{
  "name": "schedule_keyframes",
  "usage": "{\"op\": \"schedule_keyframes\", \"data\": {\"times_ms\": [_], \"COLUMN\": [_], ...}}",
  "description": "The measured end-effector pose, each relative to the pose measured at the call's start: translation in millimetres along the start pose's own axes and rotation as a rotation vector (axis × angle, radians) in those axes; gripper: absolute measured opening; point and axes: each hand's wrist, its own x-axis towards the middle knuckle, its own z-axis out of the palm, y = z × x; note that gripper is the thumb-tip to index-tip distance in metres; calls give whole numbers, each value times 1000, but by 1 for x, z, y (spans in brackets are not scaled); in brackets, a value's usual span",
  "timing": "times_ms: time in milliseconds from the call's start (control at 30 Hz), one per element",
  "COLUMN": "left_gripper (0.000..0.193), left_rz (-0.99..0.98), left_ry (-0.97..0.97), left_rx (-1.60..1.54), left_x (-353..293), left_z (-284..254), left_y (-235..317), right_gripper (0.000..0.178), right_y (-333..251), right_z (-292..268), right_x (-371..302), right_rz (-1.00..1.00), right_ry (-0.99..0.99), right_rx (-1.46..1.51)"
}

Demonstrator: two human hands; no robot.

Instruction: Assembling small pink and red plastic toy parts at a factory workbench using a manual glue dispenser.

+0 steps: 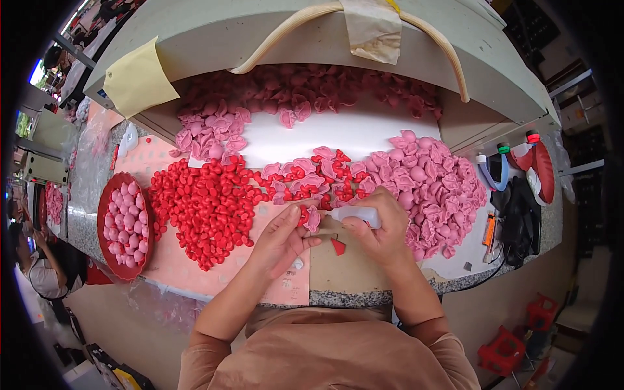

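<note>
Between the fingertips of my left hand (276,246) is a small pink shell-like piece (313,221) with a red part against it. My right hand (385,229) grips a whitish squeeze bottle (364,215) laid nearly flat, its thin nozzle pointing left at the piece. Whether the nozzle touches it is too small to tell. Just beyond both hands lie several pink pieces with red parts on them (305,181). A heap of glossy red parts (218,211) spreads on the left, and a large heap of pink shell-like pieces (435,192) on the right.
A red scalloped bowl (105,242) of pink balls stands at far left. Ahead rises a grey hooded cabinet (214,40) with more pink pieces (214,130) inside. A red scrap (338,246) lies near my hands. At right are a black bag (520,221) and an orange lighter (489,229).
</note>
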Motion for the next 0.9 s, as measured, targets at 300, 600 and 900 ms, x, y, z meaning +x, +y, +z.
{"op": "schedule_keyframes", "data": {"times_ms": [300,600,900], "left_gripper": [38,39,38], "left_rz": [-2,1,1], "left_ry": [6,10,16], "left_rx": [11,12,18], "left_x": [0,1,1], "left_z": [2,0,3], "left_y": [0,-1,0], "right_gripper": [25,25,27], "right_y": [0,-2,2], "right_z": [1,-1,-3], "right_x": [0,0,0], "right_rz": [-12,-21,-95], "right_ry": [7,-12,-43], "right_rx": [-12,-41,-73]}}
